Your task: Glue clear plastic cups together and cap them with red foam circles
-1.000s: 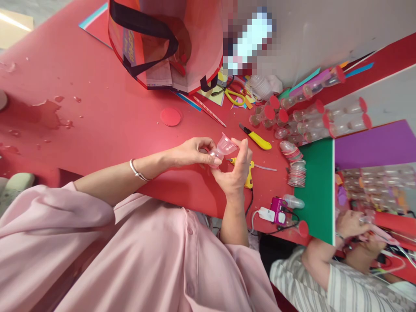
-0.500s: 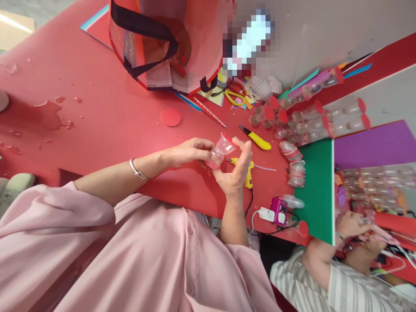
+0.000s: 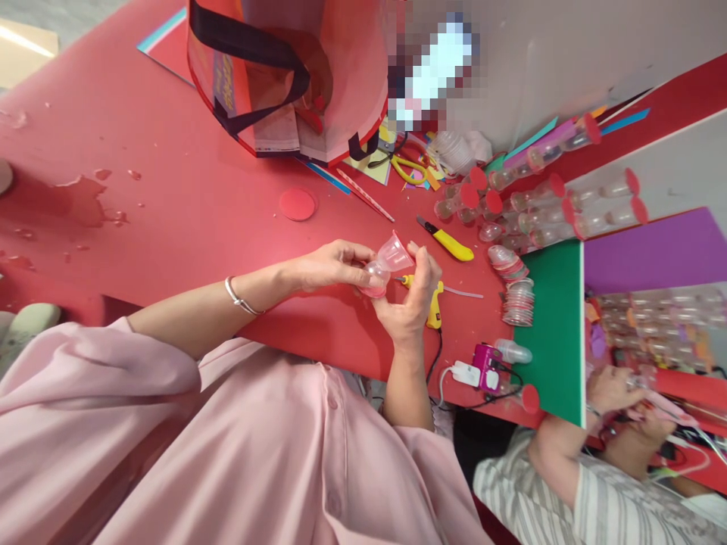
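Tilted between my hands is an hourglass made of two clear plastic cups (image 3: 394, 255) with red end discs. My left hand (image 3: 335, 265), a bracelet at its wrist, is closed round the lower left cup. The fingers of my right hand (image 3: 410, 299) press the upper disc's edge while its thumb touches the lower end. Just behind the right hand lies a yellow glue gun (image 3: 435, 306), partly hidden by it. A yellow utility knife (image 3: 451, 244) lies beyond, and a loose red disc (image 3: 298, 204) rests on the table to the left.
A red bag (image 3: 352, 83) with black handles stands at the back. Finished hourglasses (image 3: 545, 227) crowd the right, by stacked cups (image 3: 518, 303) and a green board (image 3: 548, 333). A magenta power adapter (image 3: 485, 366) sits near the front edge. A co-worker's hands (image 3: 616, 393) are at far right.
The hourglass has turned slightly in my hands, so its upper disc shows more edge-on. My right fingers have bent in closer to that disc.
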